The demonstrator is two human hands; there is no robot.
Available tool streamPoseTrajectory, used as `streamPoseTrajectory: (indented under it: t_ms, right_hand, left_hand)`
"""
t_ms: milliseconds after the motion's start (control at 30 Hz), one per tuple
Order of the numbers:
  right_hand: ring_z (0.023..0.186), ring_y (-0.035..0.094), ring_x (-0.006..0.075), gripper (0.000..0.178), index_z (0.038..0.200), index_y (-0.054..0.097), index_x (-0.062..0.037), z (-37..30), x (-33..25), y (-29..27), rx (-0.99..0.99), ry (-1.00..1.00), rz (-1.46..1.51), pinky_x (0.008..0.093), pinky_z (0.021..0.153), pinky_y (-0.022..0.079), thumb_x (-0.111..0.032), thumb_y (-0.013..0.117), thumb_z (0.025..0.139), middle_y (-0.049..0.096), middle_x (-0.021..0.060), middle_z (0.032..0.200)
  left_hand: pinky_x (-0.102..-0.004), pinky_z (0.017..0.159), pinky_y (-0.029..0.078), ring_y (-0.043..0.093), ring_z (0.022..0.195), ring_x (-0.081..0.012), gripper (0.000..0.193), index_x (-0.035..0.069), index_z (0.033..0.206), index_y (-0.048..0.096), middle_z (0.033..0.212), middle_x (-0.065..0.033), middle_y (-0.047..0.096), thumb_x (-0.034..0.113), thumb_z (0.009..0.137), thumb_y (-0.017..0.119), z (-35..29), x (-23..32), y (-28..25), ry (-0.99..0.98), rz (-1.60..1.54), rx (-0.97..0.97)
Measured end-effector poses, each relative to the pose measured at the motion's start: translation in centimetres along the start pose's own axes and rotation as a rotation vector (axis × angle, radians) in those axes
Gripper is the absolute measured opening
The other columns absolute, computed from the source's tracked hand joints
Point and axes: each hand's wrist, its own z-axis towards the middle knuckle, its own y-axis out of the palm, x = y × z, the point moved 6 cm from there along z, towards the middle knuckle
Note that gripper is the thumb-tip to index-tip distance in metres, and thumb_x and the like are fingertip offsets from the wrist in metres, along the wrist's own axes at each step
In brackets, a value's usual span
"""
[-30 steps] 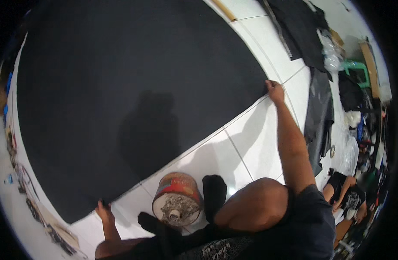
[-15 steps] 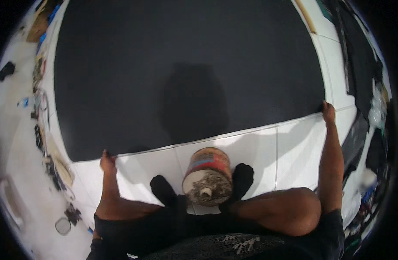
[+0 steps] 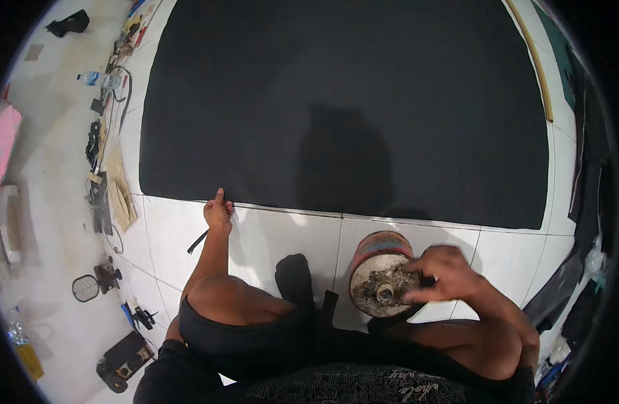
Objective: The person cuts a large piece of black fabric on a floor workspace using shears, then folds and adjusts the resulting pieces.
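Note:
A large black sheet, apparently fabric, lies spread flat over the white floor tiles. My left hand is at its near edge, left of middle, one finger reaching onto the sheet and the rest curled at the edge. In front of my body, close to my right knee, is a round can with a stained, crusted top and a small central knob. Beside and partly over that top is my right hand, thumb and fingers curved and apart. Whether the fingertips touch the can I cannot tell.
A wooden strip runs along the sheet's right side. To the left lie a plastic bottle, brown paper pieces, a pink item and an oval-framed thing. Dark cloth and clear plastic lie at right.
My right hand has left the sheet's right corner and come in to the can. My left hand stays at the near edge. The view has shifted, and the can stands farther right from my left foot.

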Motion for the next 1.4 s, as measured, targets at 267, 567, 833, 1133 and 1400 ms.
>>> streamPoseTrajectory:
  t_ms: [267,567,833,1133,1400]
  right_hand:
    - [0.064,0.067,0.0260,0.043,0.110,0.062,-0.0110,0.8,-2.9,4.6,-0.268,-0.147,-0.341,0.0388,0.054,0.055,-0.041,0.074,0.081,0.062,0.0071,0.072]
    - [0.071,0.071,0.0323,0.036,0.086,0.063,-0.0063,1.3,-3.0,6.1,-0.294,-0.018,-0.325,0.0422,0.060,0.057,-0.038,0.078,0.075,0.069,0.0139,0.075]
    - [0.055,0.068,0.0236,0.030,0.076,0.061,-0.0001,1.1,-3.0,-1.9,0.422,0.130,-0.203,0.0353,0.051,0.053,-0.020,0.083,0.069,0.066,0.0157,0.067]
    - [0.050,0.064,0.0266,0.030,0.079,0.064,-0.0053,3.8,2.5,-5.4,0.497,0.226,-0.454,0.0375,0.051,0.052,-0.032,0.077,0.073,0.062,0.0110,0.057]
    - [0.060,0.069,0.0305,0.044,0.092,0.063,-0.0061,7.2,4.4,-6.8,0.339,0.339,-0.457,0.0406,0.055,0.056,-0.046,0.072,0.078,0.067,0.0128,0.066]
  left_hand:
    - [-0.0251,0.040,0.046,0.059,0.049,-0.0155,0.040,0.010,0.087,0.043,0.063,-0.0073,0.059,0.019,0.084,0.081,1.1,-0.7,-0.6,-0.043,-0.001,-0.106]
    - [-0.0251,0.041,0.047,0.055,0.047,-0.0147,0.041,0.009,0.086,0.042,0.066,-0.0088,0.059,0.020,0.084,0.082,0.8,0.0,-1.9,-0.062,-0.011,-0.061]
    - [-0.0281,0.043,0.050,0.061,0.053,-0.0167,0.045,0.007,0.093,0.048,0.071,-0.0091,0.061,0.029,0.079,0.086,3.4,-0.8,-1.6,0.005,0.094,-0.169]
    - [-0.0227,0.040,0.047,0.056,0.047,-0.0129,0.040,0.010,0.076,0.046,0.060,-0.0042,0.055,0.027,0.086,0.080,0.4,0.0,0.3,-0.019,0.067,-0.188]
    - [-0.0297,0.044,0.046,0.056,0.050,-0.0173,0.043,0.005,0.085,0.056,0.068,-0.0097,0.060,0.044,0.089,0.074,0.8,3.3,-3.5,-0.014,0.521,-0.021]
